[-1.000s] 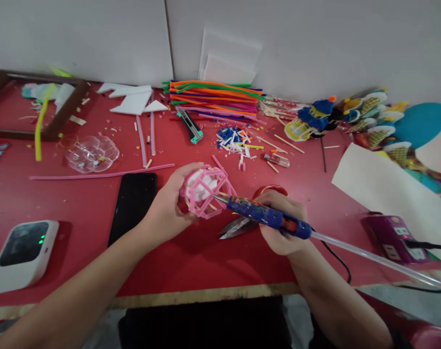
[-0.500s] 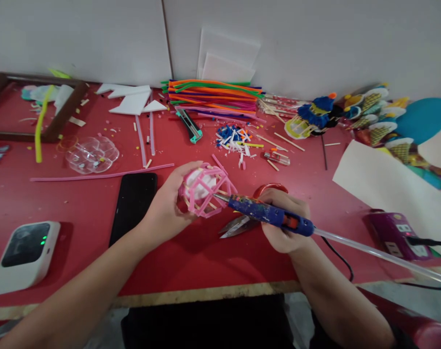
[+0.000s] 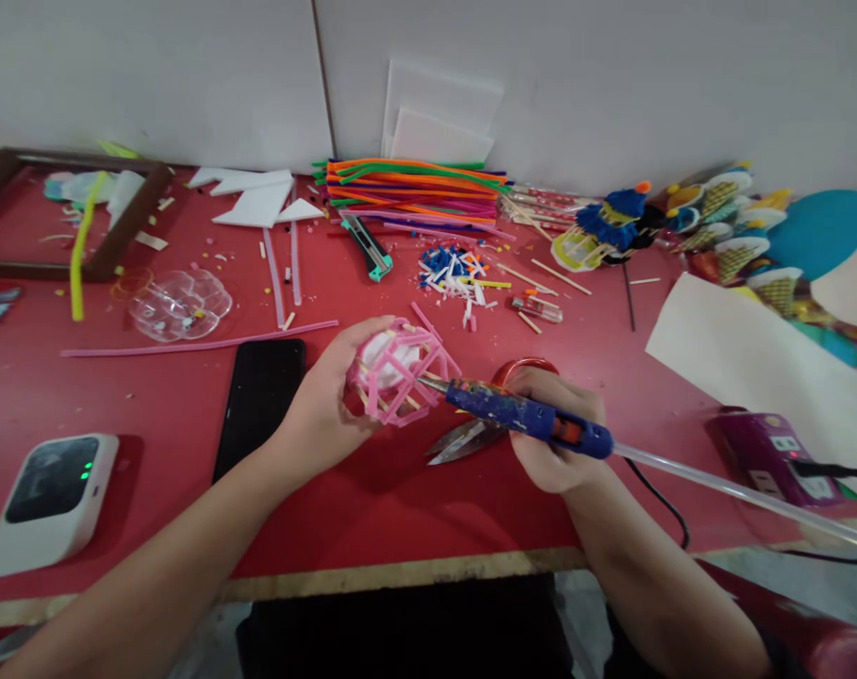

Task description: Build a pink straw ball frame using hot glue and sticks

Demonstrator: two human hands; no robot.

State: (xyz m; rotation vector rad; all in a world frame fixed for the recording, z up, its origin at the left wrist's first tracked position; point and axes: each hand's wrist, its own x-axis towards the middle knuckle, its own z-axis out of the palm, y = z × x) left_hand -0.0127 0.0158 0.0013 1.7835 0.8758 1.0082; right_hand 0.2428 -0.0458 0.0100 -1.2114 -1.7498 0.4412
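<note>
My left hand [image 3: 339,379] is closed around a small pink cage-like craft piece [image 3: 408,375], made of pink strips and thin wooden sticks with something white inside. In my right hand [image 3: 556,443] is a blue, glue-smeared hot glue gun [image 3: 505,408], a long clear glue stick [image 3: 739,493] running out of its back. The gun's metal nozzle points left and touches, or nearly touches, the right side of the pink cage. Scissors [image 3: 463,439] with red handles lie beneath the gun, partly hidden by it and my right hand.
A black phone [image 3: 262,396] lies by my left wrist, a white box with a screen [image 3: 53,500] farther left. Behind are a cutter [image 3: 369,249], foam scraps [image 3: 456,269] and pipe cleaners [image 3: 414,193]. A purple power socket [image 3: 774,453] and paper [image 3: 746,358] are right.
Hardly anything differs. The glue gun has shifted very slightly right, its nozzle still at the pink cage; both hands keep their grip.
</note>
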